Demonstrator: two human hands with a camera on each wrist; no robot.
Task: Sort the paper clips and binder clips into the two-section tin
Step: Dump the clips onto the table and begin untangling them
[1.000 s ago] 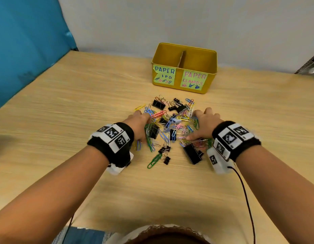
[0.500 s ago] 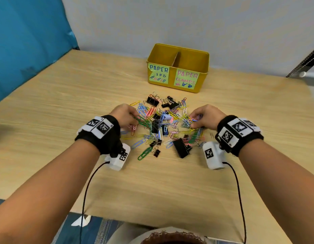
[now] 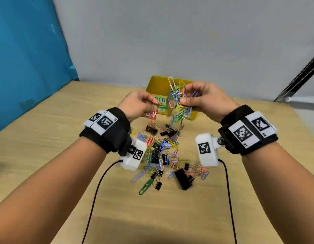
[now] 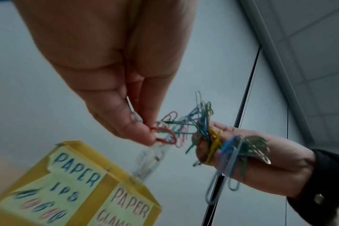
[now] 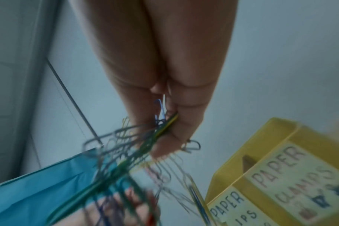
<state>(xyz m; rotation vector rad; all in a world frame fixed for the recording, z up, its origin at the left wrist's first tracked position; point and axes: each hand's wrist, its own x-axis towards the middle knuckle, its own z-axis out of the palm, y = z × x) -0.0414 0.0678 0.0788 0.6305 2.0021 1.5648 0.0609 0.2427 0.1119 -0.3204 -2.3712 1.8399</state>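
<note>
Head view: hands [image 3: 138, 104] now raised, clips [image 3: 177, 101] aloft.

The tin [image 3: 153, 85] is coloured yellow, the binder clips [image 3: 183, 178] black, the paper clips [image 3: 177, 101] many colours; the wristbands [image 3: 108, 131] are patterned black-and-white.

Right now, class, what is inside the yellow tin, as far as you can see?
Little shows. The yellow tin stands behind both raised hands. The right hand and its tangle of paper clips cover most of its opening, so its contents cannot be told.
</note>
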